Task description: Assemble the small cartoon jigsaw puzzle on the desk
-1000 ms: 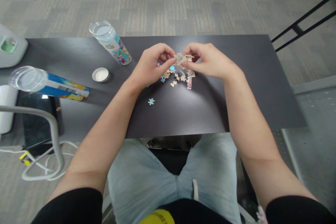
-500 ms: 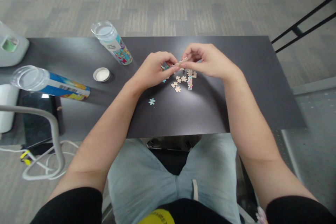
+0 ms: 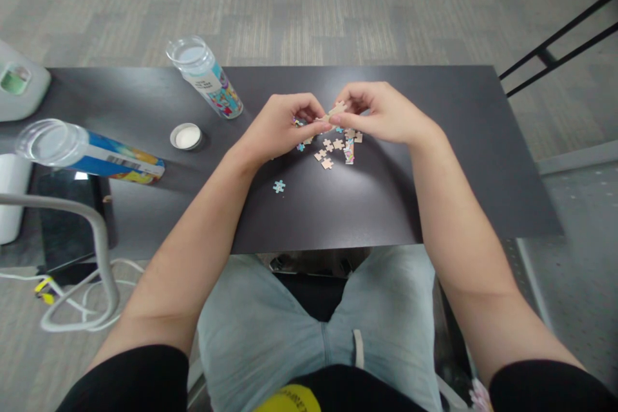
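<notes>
Between my two hands, just above the dark table, is a short strip of jigsaw puzzle pieces [image 3: 337, 109] with its plain beige side showing. My left hand [image 3: 290, 121] pinches its left end between thumb and fingers. The right end is pinched by my right hand [image 3: 374, 109]. Below the hands lie several loose puzzle pieces [image 3: 328, 145], mostly beige side up. A joined pair with a coloured print [image 3: 349, 152] lies at their right. One light blue puzzle piece [image 3: 279, 187] sits apart, nearer the table's front edge. My left fingers partly hide other pieces beneath them.
A clear-topped printed canister [image 3: 205, 77] stands at the back left. Nearer me is a blue and yellow canister [image 3: 111, 158], with a round white lid [image 3: 186, 136] beside it. A black tablet-like device [image 3: 67, 219], a grey curved tube [image 3: 99, 238] and white cables are at the left.
The strip in my hands has tilted, so more of its beige face shows. Both hands have shifted only slightly. The pieces on the table lie as before.
</notes>
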